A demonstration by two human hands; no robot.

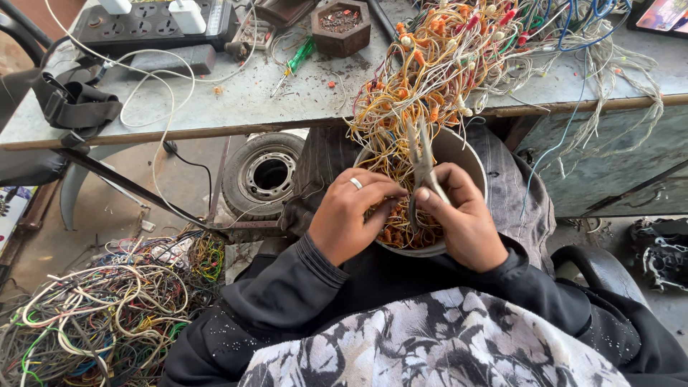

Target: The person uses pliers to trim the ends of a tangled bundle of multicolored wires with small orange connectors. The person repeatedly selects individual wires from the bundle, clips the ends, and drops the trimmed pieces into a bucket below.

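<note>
I am sitting with a white bowl on my lap, so the small bits are falling right into it. My right hand is holding a pair of scissors, fingers wrapped around the handles, with the blades pointing up into the wires. My left hand is curling over the near side of the bowl and pinching some thin wires beside the scissors, so they are staying steady. There is a ring on one finger.

A big bunch of wires, orange, yellow, white and blue, is hanging off the edge of the counter and dropping down into the bowl. That way the ends are coming close to my hands. Little orange pieces are lying in the bottom of the bowl.

On the counter I am seeing a black power strip, a green screwdriver and a small wooden box. Down on the floor, on my left, a heap of loose wires is lying near a small tyre.
</note>
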